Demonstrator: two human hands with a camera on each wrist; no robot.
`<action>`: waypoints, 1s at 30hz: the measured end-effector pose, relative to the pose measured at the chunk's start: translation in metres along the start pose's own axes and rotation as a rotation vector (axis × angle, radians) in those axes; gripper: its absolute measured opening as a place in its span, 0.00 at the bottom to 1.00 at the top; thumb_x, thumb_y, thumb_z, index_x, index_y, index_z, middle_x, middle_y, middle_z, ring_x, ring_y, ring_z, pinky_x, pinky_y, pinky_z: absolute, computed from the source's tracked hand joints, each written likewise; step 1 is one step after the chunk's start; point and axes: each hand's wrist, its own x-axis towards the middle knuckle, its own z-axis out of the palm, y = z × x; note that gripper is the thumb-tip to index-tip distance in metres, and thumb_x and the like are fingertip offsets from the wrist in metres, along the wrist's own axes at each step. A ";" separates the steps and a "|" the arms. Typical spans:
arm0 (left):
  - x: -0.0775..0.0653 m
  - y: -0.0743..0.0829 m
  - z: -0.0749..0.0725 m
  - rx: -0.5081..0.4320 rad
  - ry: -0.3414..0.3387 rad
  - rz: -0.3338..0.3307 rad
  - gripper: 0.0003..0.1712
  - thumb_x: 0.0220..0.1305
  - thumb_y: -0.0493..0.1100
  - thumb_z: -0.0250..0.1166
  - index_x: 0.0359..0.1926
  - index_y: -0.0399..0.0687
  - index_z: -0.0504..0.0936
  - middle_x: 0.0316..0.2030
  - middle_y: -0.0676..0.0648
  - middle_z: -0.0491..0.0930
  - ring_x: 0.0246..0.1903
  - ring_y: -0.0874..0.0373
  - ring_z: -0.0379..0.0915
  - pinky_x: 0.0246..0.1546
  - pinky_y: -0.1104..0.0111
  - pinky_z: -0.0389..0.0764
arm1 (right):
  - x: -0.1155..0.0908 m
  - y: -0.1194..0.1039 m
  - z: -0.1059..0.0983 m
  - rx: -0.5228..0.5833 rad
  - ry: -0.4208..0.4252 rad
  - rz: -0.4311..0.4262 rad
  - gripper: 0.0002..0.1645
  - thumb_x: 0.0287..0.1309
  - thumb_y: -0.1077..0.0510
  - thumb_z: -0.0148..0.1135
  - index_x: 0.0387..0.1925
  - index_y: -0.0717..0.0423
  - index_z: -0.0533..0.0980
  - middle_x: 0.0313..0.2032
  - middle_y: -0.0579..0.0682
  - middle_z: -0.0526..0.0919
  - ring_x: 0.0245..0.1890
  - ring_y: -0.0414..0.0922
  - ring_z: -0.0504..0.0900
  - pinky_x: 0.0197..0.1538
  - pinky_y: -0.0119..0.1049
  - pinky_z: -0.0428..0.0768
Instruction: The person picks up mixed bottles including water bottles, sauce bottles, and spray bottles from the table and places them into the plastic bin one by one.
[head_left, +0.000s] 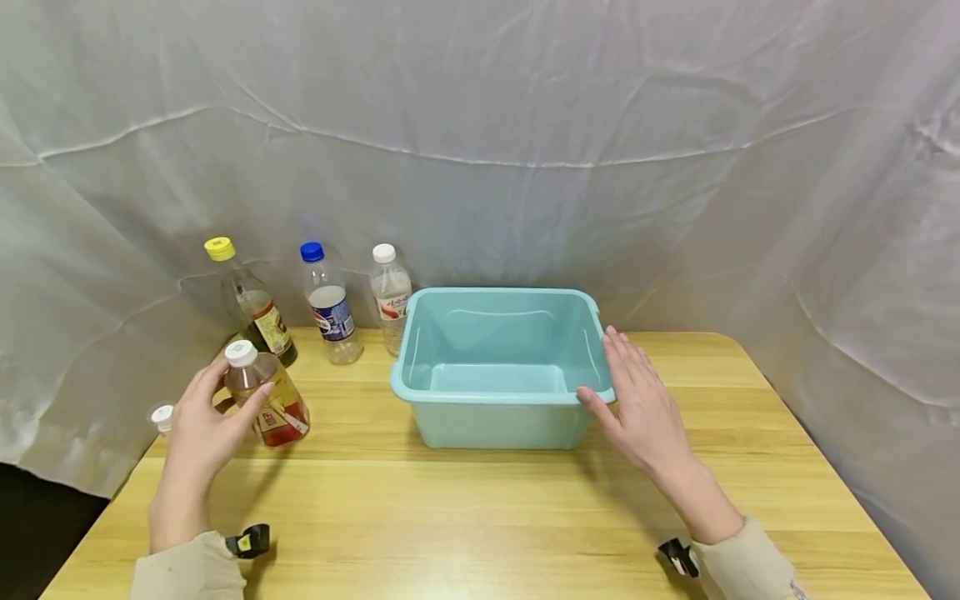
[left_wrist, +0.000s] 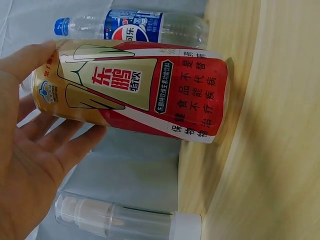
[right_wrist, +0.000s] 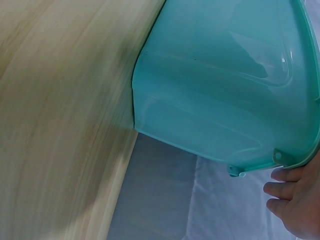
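In the head view my left hand (head_left: 210, 421) is around an energy drink bottle (head_left: 281, 408) with a white cap and a red and gold label. The left wrist view shows its thumb at one edge of the bottle (left_wrist: 135, 90) and the other fingers partly hidden behind it. The bottle stands upright on the table's left side. My right hand (head_left: 641, 404) lies with straight fingers along the right rim of a light teal plastic bin (head_left: 495, 425), its thumb by the front corner. In the right wrist view, fingertips (right_wrist: 282, 190) are right at the rim.
Behind the left hand stand a dark bottle (head_left: 255, 304) with yellow cap, a Pepsi bottle (head_left: 333, 321) with blue cap and a clear bottle (head_left: 392, 300) with white cap. A clear pump bottle (left_wrist: 130, 220) is left of that hand. Grey curtain (head_left: 480, 167) backs the wooden table (head_left: 465, 525).
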 end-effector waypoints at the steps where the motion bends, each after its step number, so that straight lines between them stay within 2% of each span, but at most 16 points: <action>1: 0.000 0.000 0.000 0.000 0.001 0.005 0.39 0.69 0.47 0.71 0.75 0.39 0.68 0.67 0.30 0.70 0.63 0.31 0.69 0.47 0.92 0.67 | 0.000 0.000 0.000 0.001 0.000 0.000 0.49 0.77 0.33 0.47 0.77 0.69 0.59 0.77 0.64 0.61 0.77 0.63 0.60 0.82 0.49 0.52; 7: -0.003 0.005 0.000 -0.003 0.018 0.019 0.39 0.68 0.45 0.72 0.74 0.37 0.68 0.68 0.31 0.70 0.63 0.32 0.69 0.46 0.93 0.67 | 0.000 0.000 0.001 0.005 -0.001 -0.007 0.49 0.77 0.33 0.48 0.77 0.69 0.59 0.77 0.63 0.61 0.77 0.62 0.61 0.81 0.49 0.53; 13: -0.002 0.018 0.001 -0.025 0.035 0.055 0.38 0.67 0.44 0.73 0.73 0.38 0.70 0.68 0.36 0.72 0.62 0.37 0.71 0.48 0.93 0.68 | 0.001 0.000 0.001 0.004 0.003 -0.003 0.50 0.77 0.32 0.47 0.77 0.69 0.58 0.78 0.63 0.60 0.77 0.62 0.60 0.82 0.48 0.51; 18: 0.000 0.029 0.001 -0.026 0.041 0.082 0.38 0.66 0.43 0.74 0.73 0.41 0.70 0.67 0.39 0.72 0.62 0.39 0.72 0.50 0.90 0.70 | 0.002 0.000 0.001 0.003 0.008 -0.007 0.50 0.77 0.32 0.46 0.77 0.69 0.59 0.77 0.63 0.61 0.77 0.62 0.61 0.81 0.52 0.54; 22: 0.002 0.036 0.003 -0.032 0.063 0.118 0.38 0.64 0.42 0.75 0.72 0.42 0.72 0.66 0.40 0.74 0.61 0.46 0.71 0.52 0.89 0.71 | 0.002 0.000 0.000 0.002 0.004 -0.002 0.50 0.77 0.32 0.47 0.77 0.69 0.59 0.77 0.64 0.61 0.77 0.62 0.60 0.80 0.54 0.56; 28: 0.007 0.051 0.004 -0.045 0.087 0.198 0.39 0.62 0.40 0.77 0.72 0.45 0.73 0.65 0.42 0.75 0.60 0.47 0.73 0.51 0.91 0.69 | 0.000 -0.001 0.000 0.003 -0.005 0.008 0.49 0.77 0.33 0.48 0.77 0.69 0.58 0.78 0.63 0.60 0.77 0.62 0.60 0.81 0.50 0.53; 30: 0.009 0.057 0.005 -0.047 0.089 0.221 0.39 0.62 0.39 0.77 0.73 0.46 0.73 0.65 0.43 0.75 0.60 0.51 0.73 0.51 0.91 0.69 | -0.001 -0.001 0.000 0.004 -0.006 0.011 0.49 0.77 0.33 0.48 0.77 0.69 0.58 0.78 0.63 0.60 0.77 0.62 0.60 0.81 0.49 0.52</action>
